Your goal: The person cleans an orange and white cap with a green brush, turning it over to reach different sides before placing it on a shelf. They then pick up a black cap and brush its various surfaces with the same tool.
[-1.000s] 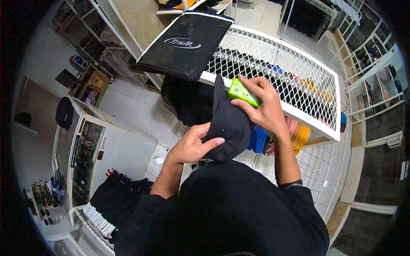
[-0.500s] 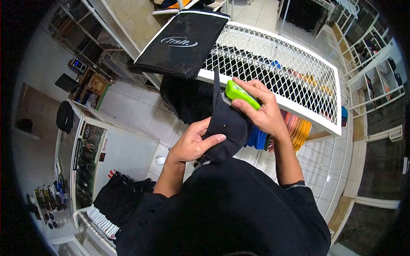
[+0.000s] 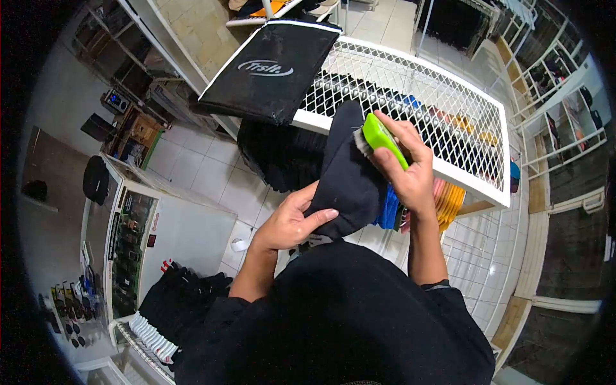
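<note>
My left hand (image 3: 292, 219) grips a black cap (image 3: 353, 186) at its lower left side, thumb lying across the fabric. The cap is held up in front of my chest, its brim (image 3: 346, 122) pointing away from me. In my right hand (image 3: 409, 163) is a bright green brush (image 3: 384, 140), held between thumb and fingers. Its pale bristles (image 3: 362, 144) face left, right at the cap's upper right side. The fingers of my left hand are partly hidden behind the cap.
Beyond the cap stands a white mesh-topped rack (image 3: 443, 83) with clothes hanging beneath. A black bag with white lettering (image 3: 269, 70) lies on its left end. At the left are a white cabinet (image 3: 186, 224) and a pile of black garments (image 3: 179, 292).
The cap has turned in my left hand, so more of its brim shows. The green brush has moved slightly right and down along the cap.
</note>
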Demonstrator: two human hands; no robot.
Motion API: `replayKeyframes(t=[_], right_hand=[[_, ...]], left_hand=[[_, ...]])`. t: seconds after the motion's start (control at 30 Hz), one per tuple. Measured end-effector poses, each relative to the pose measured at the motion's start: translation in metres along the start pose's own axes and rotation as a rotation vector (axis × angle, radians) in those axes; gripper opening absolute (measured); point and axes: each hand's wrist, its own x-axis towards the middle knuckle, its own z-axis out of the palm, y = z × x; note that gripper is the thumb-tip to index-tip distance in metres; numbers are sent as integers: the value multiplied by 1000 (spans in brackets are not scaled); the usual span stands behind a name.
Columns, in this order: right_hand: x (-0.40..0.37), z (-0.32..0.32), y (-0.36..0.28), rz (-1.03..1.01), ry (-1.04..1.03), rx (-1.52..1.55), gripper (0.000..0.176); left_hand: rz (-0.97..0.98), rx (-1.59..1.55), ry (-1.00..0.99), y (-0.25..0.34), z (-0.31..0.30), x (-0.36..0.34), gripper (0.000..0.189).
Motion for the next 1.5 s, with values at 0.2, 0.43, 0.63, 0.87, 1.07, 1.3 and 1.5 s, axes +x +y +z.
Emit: replayKeyframes(t=[0.2, 0.43, 0.63, 0.87, 1.07, 1.3, 1.5], right_hand=[[-4, 4, 35, 125, -7, -324, 51], [-21, -12, 90, 398, -121, 937, 82], [-6, -24, 72, 380, -225, 845, 68], [15, -15, 34, 132, -265, 68, 55], [-9, 14, -23, -88, -176, -152, 65], [-5, -1, 5, 16, 129, -252, 59], [-2, 9, 8, 96, 5, -432, 59]], left_hand=[[25, -72, -70, 0, -9, -5, 47], [232, -214, -97, -15, -20, -9, 47], [115, -95, -97, -3, -23, -4, 49], [-127, -437, 224, 4, -6, 12, 70], [30, -272, 172, -21, -5, 7, 55], [39, -186, 233, -8, 1, 10, 52], [-19, -218, 168, -7, 3, 6, 50]])
